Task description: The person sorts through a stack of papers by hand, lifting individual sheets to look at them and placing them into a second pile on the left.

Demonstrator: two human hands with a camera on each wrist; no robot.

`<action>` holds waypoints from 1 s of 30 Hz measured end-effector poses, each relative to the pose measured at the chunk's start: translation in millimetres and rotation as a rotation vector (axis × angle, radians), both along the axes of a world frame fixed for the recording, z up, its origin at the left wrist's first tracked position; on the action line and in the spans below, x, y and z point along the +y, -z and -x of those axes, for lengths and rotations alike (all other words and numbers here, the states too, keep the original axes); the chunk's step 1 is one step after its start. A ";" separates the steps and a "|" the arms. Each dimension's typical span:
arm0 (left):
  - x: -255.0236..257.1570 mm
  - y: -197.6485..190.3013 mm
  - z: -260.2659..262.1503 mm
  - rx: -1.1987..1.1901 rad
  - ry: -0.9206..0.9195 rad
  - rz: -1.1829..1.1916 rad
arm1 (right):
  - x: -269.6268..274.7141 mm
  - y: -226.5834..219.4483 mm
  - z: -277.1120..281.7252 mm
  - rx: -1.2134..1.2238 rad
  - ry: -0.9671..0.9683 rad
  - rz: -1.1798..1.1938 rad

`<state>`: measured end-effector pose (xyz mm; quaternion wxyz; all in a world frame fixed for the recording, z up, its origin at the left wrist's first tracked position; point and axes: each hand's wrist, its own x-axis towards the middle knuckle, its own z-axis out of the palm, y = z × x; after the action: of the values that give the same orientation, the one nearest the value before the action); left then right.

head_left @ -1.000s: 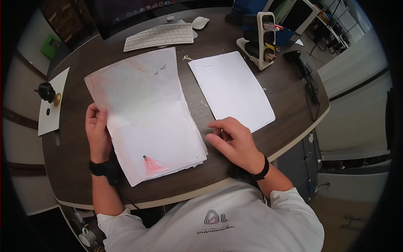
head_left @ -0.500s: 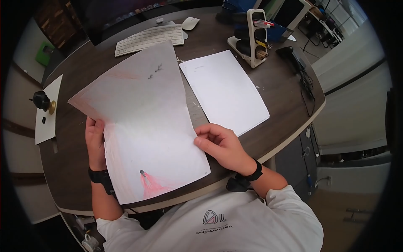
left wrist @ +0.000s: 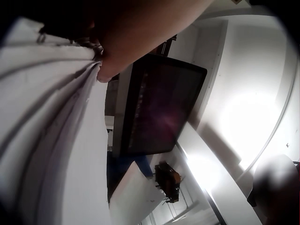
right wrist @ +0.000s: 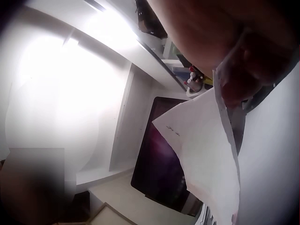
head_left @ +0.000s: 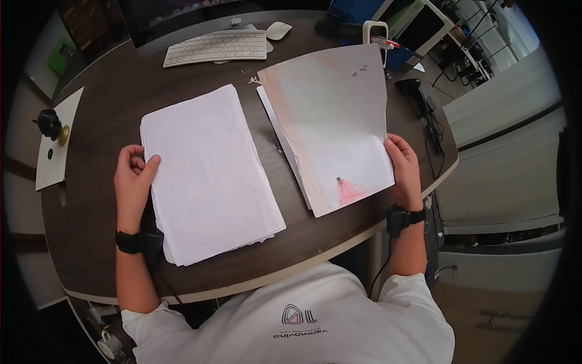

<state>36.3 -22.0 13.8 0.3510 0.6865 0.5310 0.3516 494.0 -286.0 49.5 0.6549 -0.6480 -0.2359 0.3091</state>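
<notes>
In the head view my right hand (head_left: pixel 405 167) pinches the right edge of a drawing sheet (head_left: pixel 332 130), which has a pink figure near its bottom and small dark marks at the top. The sheet bends upward over a white paper pile (head_left: pixel 297 176), most of which it hides. My left hand (head_left: pixel 132 179) grips the left edge of a thick stack of paper (head_left: pixel 203 176), thumb on top. Its layered edges (left wrist: pixel 61 108) fan out in the left wrist view. The drawing (right wrist: pixel 201 136) hangs from my right fingers in the right wrist view.
A keyboard (head_left: pixel 215 48) and a mouse (head_left: pixel 279 30) lie at the back, before a monitor (head_left: pixel 182 18). A pen holder (head_left: pixel 375 27) stands partly hidden behind the drawing. At the right is a black handheld device (head_left: pixel 415 91) with a cable; paper scraps (head_left: pixel 254 80) lie between the piles.
The drawing sheet has moved from the left stack to over the right pile, carried by my right hand, which has shifted right. A blank sheet now tops the left stack, with my left hand still there.
</notes>
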 end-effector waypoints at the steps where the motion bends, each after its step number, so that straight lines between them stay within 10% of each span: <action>1: -0.7 -0.7 -0.6 0.001 -0.001 0.000 | 1.7 2.4 -6.9 0.001 -0.001 0.000; 30: 11.7 13.4 8.1 -0.191 0.062 0.025 | 23.9 28.4 -15.1 -0.606 -0.036 0.319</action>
<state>28.3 -10.3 0.3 0.4191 0.6614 0.4781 0.3979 509.1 -262.1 21.1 0.4399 -0.8005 -0.3795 0.1471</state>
